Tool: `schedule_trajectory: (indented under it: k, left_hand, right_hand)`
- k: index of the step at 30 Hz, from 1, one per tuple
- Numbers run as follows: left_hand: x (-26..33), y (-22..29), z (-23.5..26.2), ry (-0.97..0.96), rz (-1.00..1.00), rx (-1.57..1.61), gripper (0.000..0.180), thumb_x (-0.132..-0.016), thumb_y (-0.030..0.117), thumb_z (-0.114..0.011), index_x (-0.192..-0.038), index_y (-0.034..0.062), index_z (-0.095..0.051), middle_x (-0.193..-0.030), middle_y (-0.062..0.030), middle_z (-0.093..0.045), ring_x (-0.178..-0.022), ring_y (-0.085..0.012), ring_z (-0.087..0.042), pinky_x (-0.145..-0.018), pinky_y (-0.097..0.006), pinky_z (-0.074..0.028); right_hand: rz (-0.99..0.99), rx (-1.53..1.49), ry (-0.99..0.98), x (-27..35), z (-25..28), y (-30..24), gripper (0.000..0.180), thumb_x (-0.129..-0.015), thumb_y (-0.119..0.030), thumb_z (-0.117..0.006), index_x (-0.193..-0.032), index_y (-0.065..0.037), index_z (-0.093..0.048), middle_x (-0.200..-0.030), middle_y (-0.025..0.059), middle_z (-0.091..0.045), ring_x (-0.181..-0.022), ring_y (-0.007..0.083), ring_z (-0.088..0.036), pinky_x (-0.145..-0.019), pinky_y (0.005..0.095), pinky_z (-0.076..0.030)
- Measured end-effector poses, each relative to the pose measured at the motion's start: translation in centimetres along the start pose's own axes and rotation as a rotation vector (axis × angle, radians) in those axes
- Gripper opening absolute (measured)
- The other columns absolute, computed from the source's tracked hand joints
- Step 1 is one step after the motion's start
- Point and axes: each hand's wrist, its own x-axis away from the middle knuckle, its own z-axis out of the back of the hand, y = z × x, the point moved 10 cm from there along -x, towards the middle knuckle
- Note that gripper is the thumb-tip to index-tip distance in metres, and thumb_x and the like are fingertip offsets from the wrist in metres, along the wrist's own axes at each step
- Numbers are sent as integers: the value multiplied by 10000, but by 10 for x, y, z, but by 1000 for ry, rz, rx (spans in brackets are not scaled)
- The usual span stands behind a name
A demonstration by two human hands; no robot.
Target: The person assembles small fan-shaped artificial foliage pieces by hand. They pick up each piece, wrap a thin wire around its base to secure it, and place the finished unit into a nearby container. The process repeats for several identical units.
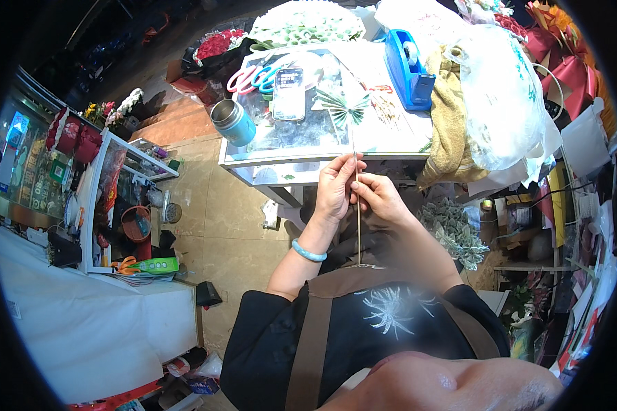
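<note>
A long thin stick runs upright in front of my chest, above the near edge of the table. At its upper end sits a green, pleated, fan-shaped piece; whether it is paper or leaf I cannot tell. My left hand pinches the stick between thumb and fingers. Right beside it, my right hand is also closed on the stick, its fingertips touching near the left thumb. The fingertips partly hide the stick where they meet.
On the white-framed glass-topped table stand a blue open-topped flask, a phone, scissors and a blue tape dispenser. A mustard cloth and plastic bag lie right. Silvery foliage sits below them.
</note>
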Motion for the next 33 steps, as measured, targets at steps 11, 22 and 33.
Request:
schedule_trajectory:
  k: [11,22,33]
  left_hand:
    - [-5,-7,4,-6,1,40,158,-872,174,-594,-946,34,-585,-794,-27,-590,-595,-64,-552,-477,-159,-435]
    - [4,4,-4,23,-38,-125,204,-886,186,-574,-981,8,-602,-772,-22,-588,-526,-42,-505,-421,-151,-406]
    - [6,27,0,89,-240,-90,179,-872,125,-588,-996,-3,-603,-783,-36,-607,-632,-75,-551,-554,-174,-448]
  right_hand:
    - [11,-19,10,-1,0,7,198,-920,-140,-496,-784,-15,-567,-619,-34,-519,-522,17,-460,-469,173,-381]
    - [-4,-25,17,1,1,3,193,-917,-131,-495,-793,-6,-574,-653,-17,-554,-531,22,-463,-483,169,-376]
    - [65,129,231,-10,80,-31,194,-853,-148,-593,-988,-12,-622,-762,-3,-580,-671,60,-497,-600,217,-417]
